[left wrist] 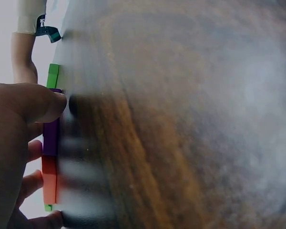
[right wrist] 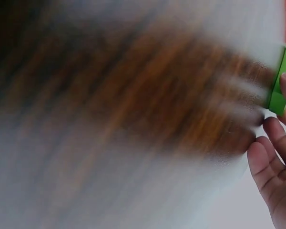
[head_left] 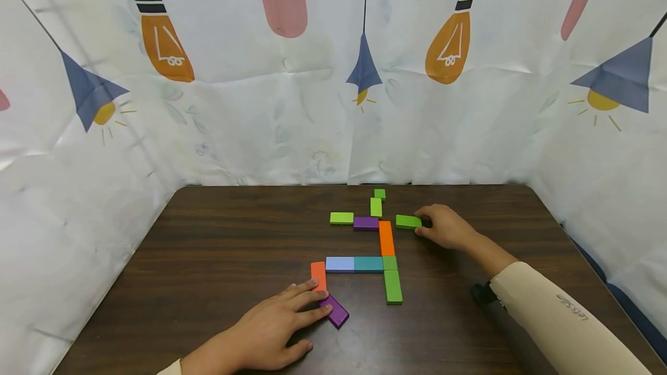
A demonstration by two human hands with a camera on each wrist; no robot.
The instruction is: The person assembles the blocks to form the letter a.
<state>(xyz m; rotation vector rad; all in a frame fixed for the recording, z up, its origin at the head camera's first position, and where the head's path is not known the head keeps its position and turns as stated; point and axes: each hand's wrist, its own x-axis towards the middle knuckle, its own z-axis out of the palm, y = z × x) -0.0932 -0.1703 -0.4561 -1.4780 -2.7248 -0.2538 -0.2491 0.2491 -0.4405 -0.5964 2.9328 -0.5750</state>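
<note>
My left hand [head_left: 273,326] lies with spread fingers, its fingertips touching an orange-red block [head_left: 318,275] and a slanted purple block [head_left: 339,312]. In the left wrist view these stand edge-on as a purple block [left wrist: 50,138] and an orange-red block [left wrist: 49,179] beside the fingers. At the far right of the layout, my right hand [head_left: 445,227] pinches the right end of a green block [head_left: 407,221] between thumb and forefinger. That green block [right wrist: 277,98] shows only partly at the edge of the right wrist view.
A light blue block [head_left: 340,265], a teal block [head_left: 368,265] and green blocks [head_left: 393,287] join in a line with an orange block [head_left: 387,238]. Behind stand a purple block [head_left: 366,224] and several light green blocks [head_left: 341,219]. Printed curtains [head_left: 234,126] surround the brown table [head_left: 208,247].
</note>
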